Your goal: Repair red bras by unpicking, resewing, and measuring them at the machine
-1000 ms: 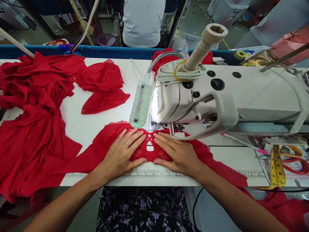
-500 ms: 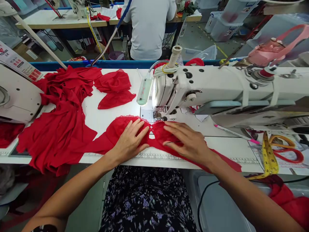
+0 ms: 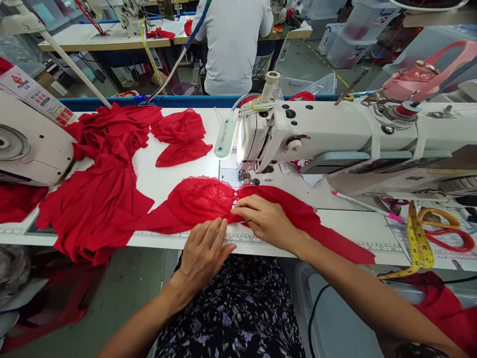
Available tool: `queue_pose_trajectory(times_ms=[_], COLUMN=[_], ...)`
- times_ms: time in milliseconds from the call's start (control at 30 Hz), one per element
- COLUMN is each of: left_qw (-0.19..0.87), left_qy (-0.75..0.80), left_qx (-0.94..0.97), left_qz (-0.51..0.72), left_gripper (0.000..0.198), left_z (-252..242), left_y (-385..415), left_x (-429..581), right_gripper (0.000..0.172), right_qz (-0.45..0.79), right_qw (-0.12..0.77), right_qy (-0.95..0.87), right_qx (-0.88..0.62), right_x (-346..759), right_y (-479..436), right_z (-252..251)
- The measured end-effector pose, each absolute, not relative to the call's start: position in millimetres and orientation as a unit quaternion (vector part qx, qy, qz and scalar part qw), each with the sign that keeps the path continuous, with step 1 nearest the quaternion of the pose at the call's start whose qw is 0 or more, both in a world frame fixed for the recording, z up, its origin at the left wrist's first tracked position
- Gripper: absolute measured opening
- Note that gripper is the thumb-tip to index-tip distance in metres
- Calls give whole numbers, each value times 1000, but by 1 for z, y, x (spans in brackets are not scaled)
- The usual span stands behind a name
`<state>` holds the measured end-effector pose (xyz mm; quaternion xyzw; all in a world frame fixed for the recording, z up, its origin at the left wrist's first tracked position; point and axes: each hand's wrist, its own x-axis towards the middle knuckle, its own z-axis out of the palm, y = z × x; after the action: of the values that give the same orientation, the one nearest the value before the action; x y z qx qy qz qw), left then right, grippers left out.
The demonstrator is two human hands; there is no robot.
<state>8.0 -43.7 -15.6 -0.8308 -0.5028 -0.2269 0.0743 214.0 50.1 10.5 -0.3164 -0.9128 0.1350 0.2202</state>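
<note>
The right hand [image 3: 267, 222] is pinching the red garment [image 3: 201, 201] — the left hand [image 3: 205, 252], flat, ungripping, is apparently steadying its edge.

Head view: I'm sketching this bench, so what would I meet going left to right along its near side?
Crumpled heap of red fabric, person's bare left hand, person's bare right hand, slim white-and-pink pen, yellow numbered measuring tape.

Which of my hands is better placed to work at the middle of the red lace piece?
Probably the right hand: its fingertips are bunched at the middle of the red lace piece. The left hand lies lower, its fingertips by the bottom edge and its palm past the table's front edge.
</note>
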Motion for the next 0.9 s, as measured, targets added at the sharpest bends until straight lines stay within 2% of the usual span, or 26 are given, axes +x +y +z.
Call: queue_pose_trajectory(times_ms=[100, 200, 400, 567, 733, 833, 900], left_qw=[80, 74, 67, 12, 35, 95, 91], left_qy=[-508, -506, -484, -501, -511, -501, -495], left_qx=[-833, -837, -850, -824, -819, -823, -830], left_qz=[-206, -196, -200, -263, -259, -250, -239], left_gripper=[51, 46, 40, 23, 16, 14, 16], left_z=[-19, -19, -14, -8, -10, -13, -13], left_y=[-41, -41, -36, -26, -15, -4, 7], left_x=[5, -1, -9, -7, 1, 6, 4], right_gripper=[30, 29, 30, 37, 17, 16, 17], right_qz=[87, 67, 100, 149, 60, 93, 135], right_qw=[177, 177, 188, 202, 185, 194, 191], right_qy=[-934, -936, -925, -927, -934, -924, -915], right_qx=[-297, -298, -315, -280, -300, -315, -330], right_x=[206, 208, 212, 218, 215, 211, 210], right_y=[56, 56, 55, 55, 51, 52, 55], right_z=[3, -5, -9, 1, 0, 0, 1])
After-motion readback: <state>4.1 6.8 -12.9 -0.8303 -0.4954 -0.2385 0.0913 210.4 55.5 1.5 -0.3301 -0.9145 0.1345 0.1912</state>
